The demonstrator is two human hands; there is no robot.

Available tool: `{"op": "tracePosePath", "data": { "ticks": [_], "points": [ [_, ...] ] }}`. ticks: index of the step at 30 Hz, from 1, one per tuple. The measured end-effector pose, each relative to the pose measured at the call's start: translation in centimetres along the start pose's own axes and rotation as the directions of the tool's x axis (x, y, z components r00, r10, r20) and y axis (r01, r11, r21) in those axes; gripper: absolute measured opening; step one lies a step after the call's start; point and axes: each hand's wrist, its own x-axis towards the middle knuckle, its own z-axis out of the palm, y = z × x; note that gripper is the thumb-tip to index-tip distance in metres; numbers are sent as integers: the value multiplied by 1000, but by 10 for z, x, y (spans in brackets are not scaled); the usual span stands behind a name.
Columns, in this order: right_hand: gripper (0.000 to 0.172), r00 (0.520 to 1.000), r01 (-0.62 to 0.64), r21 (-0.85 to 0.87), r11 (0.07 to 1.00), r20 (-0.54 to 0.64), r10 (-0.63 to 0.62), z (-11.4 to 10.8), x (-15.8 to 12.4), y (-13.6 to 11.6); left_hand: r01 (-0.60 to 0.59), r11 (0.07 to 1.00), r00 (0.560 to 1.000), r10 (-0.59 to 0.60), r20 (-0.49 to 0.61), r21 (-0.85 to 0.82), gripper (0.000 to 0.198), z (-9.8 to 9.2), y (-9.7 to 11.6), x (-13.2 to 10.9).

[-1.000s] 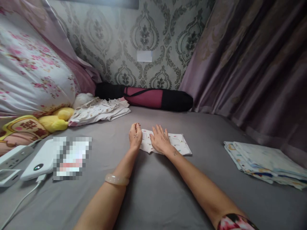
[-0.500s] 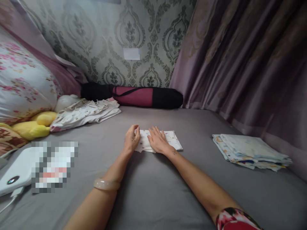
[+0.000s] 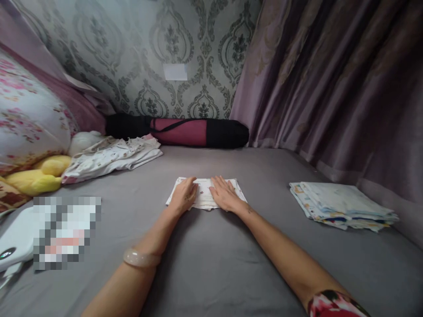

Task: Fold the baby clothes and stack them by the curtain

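Note:
A folded white cloth (image 3: 202, 199) with small coloured prints lies flat on the grey bed sheet (image 3: 211, 255). On its left part rests my left hand (image 3: 185, 193), fingers stretched forward and lying on the fabric. My right hand (image 3: 226, 193) presses flat on the right part, its fingers spread a little. Between the two hands the middle of the cloth shows, with its wavy near edge toward me. The hands hide some of the cloth beneath them. A pale bangle (image 3: 141, 258) circles my left forearm.
To the right lies a stack of folded cloths (image 3: 340, 202). At the left are loose printed clothes (image 3: 115, 154), a yellow plush toy (image 3: 39, 176), a floral pillow (image 3: 29, 114) and a white power bank (image 3: 20, 229). A black and maroon long bag (image 3: 180, 132) lies along the wall.
My left hand has gone from curled at the cloth's left edge to flat on top. The cloth's left part now extends out to the left. My right hand stays on the cloth.

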Motion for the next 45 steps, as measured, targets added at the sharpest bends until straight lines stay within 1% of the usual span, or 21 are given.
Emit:
{"op": "tracePosePath", "data": {
  "ticks": [2, 5, 8, 10, 13, 15, 16, 18, 20, 22, 23, 25, 28, 30, 32, 34, 36, 38, 41, 43, 45],
  "points": [
    [61, 998, -49, -67, 997, -51, 45, -2, -4, 12, -13, 998, 997, 8, 73, 69, 34, 0, 3, -2],
    [61, 993, -97, -124, 988, -72, 89, 2, -10, 25, 18, 976, 983, -56, 175, 216, 40, 2, 7, -4],
    [61, 991, -112, -129, 985, -92, 100, 9, -11, 27, 54, 952, 959, -134, 251, 302, 45, 2, 10, -5],
    [61, 989, -118, -116, 986, -101, 107, 12, -10, 27, 55, 947, 951, -146, 273, 315, 46, 1, 11, -4],
    [58, 989, -102, -50, 994, -109, 96, 12, -7, 30, 22, 956, 958, -103, 266, 293, 44, -4, 12, -2],
    [54, 983, -92, 45, 995, -157, 98, 8, -4, 36, 24, 965, 973, -83, 216, 262, 40, -8, 11, -1],
    [52, 973, -99, 104, 990, -196, 118, 5, -2, 41, 49, 965, 980, -96, 172, 256, 38, -10, 10, 0],
    [49, 939, -157, 228, 961, -268, 217, -4, 1, 53, 163, 947, 981, -185, 54, 278, 36, -15, 7, 1],
    [45, 890, -261, 319, 911, -286, 355, -13, 2, 66, 313, 889, 948, -313, -57, 335, 37, -20, 4, 2],
    [37, 853, -368, 346, 863, -244, 462, -23, 0, 78, 431, 811, 898, -429, -100, 394, 41, -23, 1, 2],
    [33, 845, -408, 344, 846, -210, 493, -26, -2, 82, 473, 777, 873, -478, -100, 416, 42, -25, 0, 1],
    [28, 838, -468, 329, 820, -129, 530, -31, -5, 87, 518, 737, 835, -546, -70, 434, 45, -26, -3, 1],
    [27, 835, -519, 294, 802, -25, 550, -33, -8, 85, 550, 724, 801, -599, -18, 416, 47, -27, -5, 1],
    [28, 849, -513, 227, 828, -5, 528, -32, -9, 81, 568, 721, 782, -623, 12, 396, 47, -26, -7, 1],
    [29, 868, -488, 149, 860, -17, 495, -30, -8, 78, 591, 714, 763, -646, 29, 375, 46, -27, -8, 2],
    [31, 873, -482, 113, 869, -18, 487, -27, -7, 76, 618, 707, 743, -668, 38, 344, 47, -29, -9, 4],
    [33, 869, -492, 129, 861, 11, 495, -24, -6, 77, 647, 702, 720, -691, 62, 298, 48, -32, -10, 6],
    [36, 871, -489, 168, 856, 44, 489, -23, -6, 77, 687, 688, 686, -720, 106, 232, 47, -35, -11, 8],
    [36, 889, -456, 216, 864, 62, 454, -24, -10, 74, 744, 661, 640, -747, 181, 95, 44, -40, -11, 9],
    [32, 909, -415, 228, 881, 64, 411, -27, -15, 69, 767, 641, 628, -747, 217, -15, 40, -43, -11, 9],
    [26, 934, -356, 228, 906, 47, 355, -31, -21, 63, 781, 619, 618, -744, 253, -88, 35, -46, -11, 9]
  ]
}}
